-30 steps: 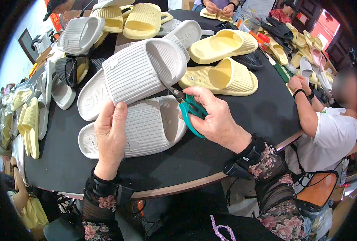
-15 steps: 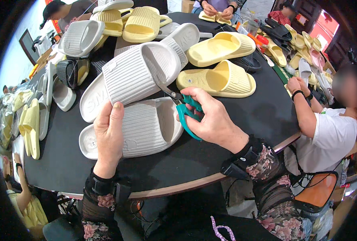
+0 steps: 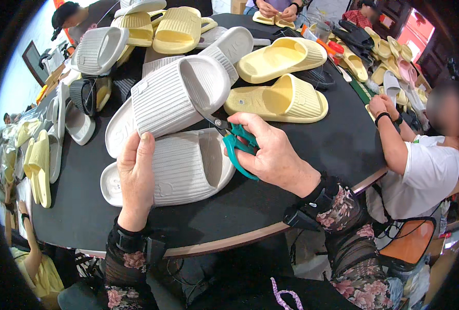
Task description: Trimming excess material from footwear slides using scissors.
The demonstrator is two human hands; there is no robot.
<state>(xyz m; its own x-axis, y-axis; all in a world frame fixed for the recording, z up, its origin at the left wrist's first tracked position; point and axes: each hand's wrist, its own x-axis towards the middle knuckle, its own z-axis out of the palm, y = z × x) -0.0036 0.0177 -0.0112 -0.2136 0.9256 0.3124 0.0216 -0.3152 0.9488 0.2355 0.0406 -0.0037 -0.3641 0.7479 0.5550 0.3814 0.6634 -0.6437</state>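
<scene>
My left hand (image 3: 136, 178) presses flat on the soft, light white foam slide (image 3: 183, 168); right hand (image 3: 270, 155) fingers hold green scissors (image 3: 237, 142) closed at its strap edge.

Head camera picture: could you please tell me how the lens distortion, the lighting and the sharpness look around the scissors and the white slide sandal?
In the head view, fisheye bending curves the black table edge and a dark ring vignettes the rim; the right hand, its green-handled scissors, the left hand and the white slide sandal are sharp and evenly lit; a bright patch at far left is overexposed.
</scene>
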